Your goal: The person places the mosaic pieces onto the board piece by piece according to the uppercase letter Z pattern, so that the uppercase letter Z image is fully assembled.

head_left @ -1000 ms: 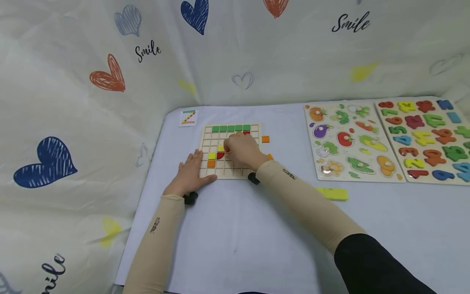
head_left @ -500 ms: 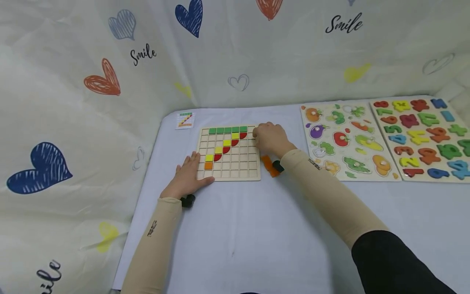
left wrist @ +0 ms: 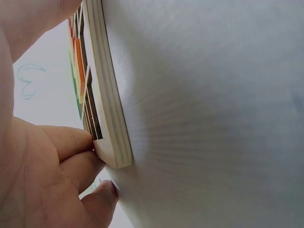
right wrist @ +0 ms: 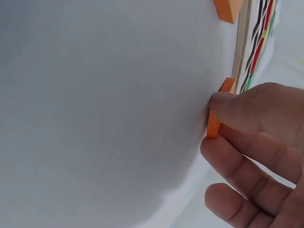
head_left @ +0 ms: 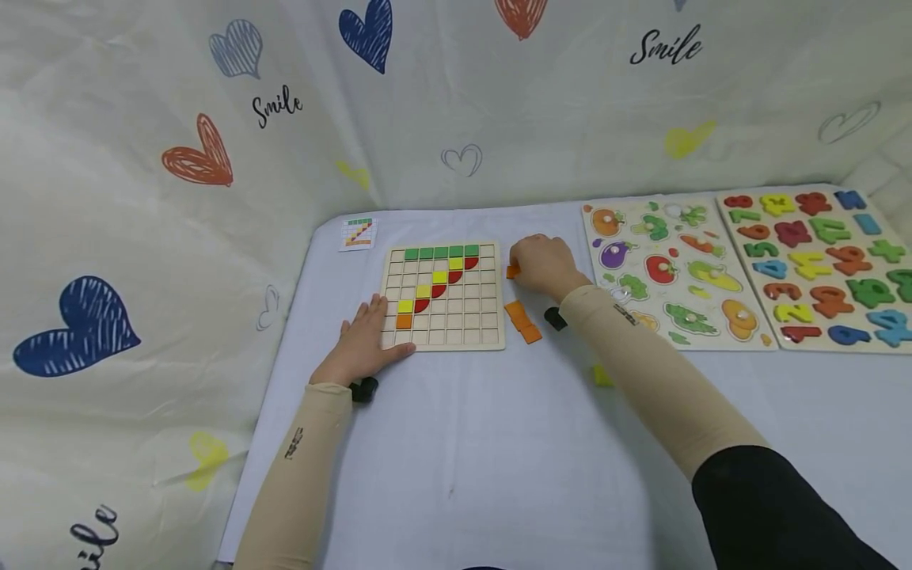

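Observation:
A wooden grid board (head_left: pixel 470 321) lies on the white table, with green squares (head_left: pixel 442 253) along its top row. Yellow squares (head_left: pixel 439 277) and red rounded pieces (head_left: pixel 438 291) run diagonally down to an orange square (head_left: pixel 404 321) at lower left. My left hand (head_left: pixel 359 340) rests at the board's left edge, fingers extended and thumb spread along the near edge. Just right of the board, my right hand (head_left: pixel 545 265) pinches an orange square tile (right wrist: pixel 215 124) between thumb and fingers, low over the table. Two more orange tiles (head_left: pixel 523 321) lie nearer me.
A small pattern card (head_left: pixel 359 234) lies behind the board at left. Two puzzle boards stand at the right, one with vegetables (head_left: pixel 663 269), one with coloured numbers (head_left: pixel 819 269). A yellow piece (head_left: pixel 602 376) shows beside my right sleeve. A heart-printed cloth (head_left: pixel 570 119) hangs behind.
My right hand has left the red piece on the board, moved right past the board's edge and taken hold of an orange tile. The left hand keeps its place at the board.

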Demonstrator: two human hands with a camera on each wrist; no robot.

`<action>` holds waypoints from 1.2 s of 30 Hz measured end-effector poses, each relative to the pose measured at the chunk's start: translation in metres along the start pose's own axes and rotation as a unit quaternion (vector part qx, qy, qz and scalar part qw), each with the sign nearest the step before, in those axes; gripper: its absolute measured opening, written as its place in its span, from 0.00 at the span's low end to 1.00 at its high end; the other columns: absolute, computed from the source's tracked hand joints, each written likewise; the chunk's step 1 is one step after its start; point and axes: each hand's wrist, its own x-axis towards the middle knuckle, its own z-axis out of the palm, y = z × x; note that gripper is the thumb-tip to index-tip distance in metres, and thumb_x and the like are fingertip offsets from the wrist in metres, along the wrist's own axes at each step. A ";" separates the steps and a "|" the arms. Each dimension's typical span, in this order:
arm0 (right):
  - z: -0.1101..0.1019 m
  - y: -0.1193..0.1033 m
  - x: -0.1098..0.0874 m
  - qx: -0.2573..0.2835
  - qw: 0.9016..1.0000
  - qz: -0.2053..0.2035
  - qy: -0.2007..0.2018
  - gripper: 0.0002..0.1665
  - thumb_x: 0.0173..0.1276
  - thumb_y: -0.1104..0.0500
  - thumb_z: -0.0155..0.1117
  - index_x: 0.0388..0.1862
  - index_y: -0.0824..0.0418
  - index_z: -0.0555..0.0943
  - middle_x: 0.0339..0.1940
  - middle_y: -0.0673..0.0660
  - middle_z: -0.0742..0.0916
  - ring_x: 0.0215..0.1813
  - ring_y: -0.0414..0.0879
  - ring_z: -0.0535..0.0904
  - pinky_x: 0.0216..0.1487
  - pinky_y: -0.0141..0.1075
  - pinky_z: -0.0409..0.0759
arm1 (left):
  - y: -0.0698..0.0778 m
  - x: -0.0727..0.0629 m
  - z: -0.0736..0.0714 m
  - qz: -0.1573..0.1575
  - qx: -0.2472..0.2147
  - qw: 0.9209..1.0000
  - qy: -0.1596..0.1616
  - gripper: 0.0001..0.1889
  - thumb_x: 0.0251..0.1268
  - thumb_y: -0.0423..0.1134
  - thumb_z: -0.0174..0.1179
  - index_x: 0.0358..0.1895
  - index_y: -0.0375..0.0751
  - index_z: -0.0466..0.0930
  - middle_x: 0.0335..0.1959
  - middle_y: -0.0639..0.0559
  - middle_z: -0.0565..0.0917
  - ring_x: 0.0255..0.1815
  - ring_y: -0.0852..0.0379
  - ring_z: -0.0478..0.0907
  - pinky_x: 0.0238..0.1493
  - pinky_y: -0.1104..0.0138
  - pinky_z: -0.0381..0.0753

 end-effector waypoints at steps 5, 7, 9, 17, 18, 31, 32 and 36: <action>-0.005 -0.005 -0.004 0.022 1.000 0.003 -0.001 0.16 0.67 0.56 0.71 0.52 0.60 0.88 0.47 0.57 0.90 0.50 0.55 0.80 0.54 0.51 0.80 | -0.002 -0.001 -0.001 0.001 -0.001 1.000 -0.001 0.60 0.66 0.67 0.64 0.86 0.37 0.38 0.88 0.40 0.41 0.89 0.36 0.36 0.82 0.31 0.41; -0.005 -0.012 -0.004 0.033 0.999 -0.003 -0.002 0.17 0.67 0.55 0.72 0.52 0.59 0.88 0.46 0.56 0.90 0.49 0.54 0.79 0.54 0.49 0.80 | -0.004 -0.001 -0.001 0.001 -0.001 1.000 0.000 0.60 0.66 0.67 0.64 0.86 0.37 0.38 0.88 0.40 0.41 0.89 0.37 0.36 0.82 0.32 0.41; -0.005 -0.022 -0.005 0.042 0.999 -0.011 -0.007 0.17 0.67 0.54 0.72 0.52 0.59 0.88 0.45 0.56 0.89 0.49 0.53 0.78 0.53 0.48 0.79 | -0.006 -0.001 0.000 0.000 -0.001 1.000 0.001 0.60 0.66 0.67 0.64 0.86 0.38 0.37 0.88 0.40 0.41 0.89 0.37 0.36 0.82 0.32 0.41; 0.006 -0.069 -0.006 0.059 0.996 -0.065 -0.030 0.16 0.68 0.53 0.72 0.53 0.56 0.90 0.50 0.52 0.91 0.55 0.52 0.81 0.58 0.48 0.81 | -0.009 0.001 0.001 -0.001 -0.001 1.000 -0.001 0.60 0.66 0.68 0.63 0.86 0.38 0.37 0.88 0.41 0.40 0.89 0.37 0.35 0.82 0.32 0.41; 0.008 -0.075 -0.005 0.056 0.995 -0.073 -0.029 0.16 0.69 0.53 0.72 0.53 0.55 0.90 0.50 0.52 0.91 0.55 0.51 0.81 0.58 0.48 0.82 | -0.009 0.001 0.001 -0.001 -0.002 1.000 -0.001 0.60 0.66 0.68 0.63 0.86 0.38 0.37 0.88 0.41 0.40 0.89 0.37 0.36 0.82 0.32 0.41; 0.023 -0.133 -0.011 0.025 0.991 -0.126 -0.031 0.11 0.69 0.53 0.73 0.48 0.54 0.90 0.43 0.49 0.92 0.51 0.50 0.82 0.54 0.45 0.84 | -0.005 0.001 -0.002 0.004 -0.005 1.000 -0.003 0.60 0.66 0.69 0.62 0.86 0.40 0.37 0.88 0.42 0.39 0.89 0.39 0.35 0.82 0.32 0.41; 0.024 -0.136 -0.011 0.024 0.991 -0.125 -0.031 0.11 0.69 0.53 0.73 0.48 0.53 0.91 0.43 0.49 0.92 0.51 0.50 0.82 0.55 0.45 0.84 | -0.005 0.001 -0.002 0.006 -0.003 1.000 -0.002 0.60 0.66 0.69 0.62 0.86 0.40 0.37 0.88 0.42 0.40 0.89 0.39 0.35 0.82 0.32 0.41; 0.027 -0.144 -0.010 0.017 0.992 -0.123 -0.023 0.08 0.70 0.53 0.73 0.46 0.52 0.91 0.42 0.48 0.92 0.50 0.49 0.83 0.54 0.44 0.85 | -0.004 0.001 -0.001 0.009 -0.001 1.000 0.001 0.60 0.66 0.70 0.61 0.86 0.40 0.37 0.88 0.42 0.40 0.89 0.39 0.35 0.82 0.32 0.41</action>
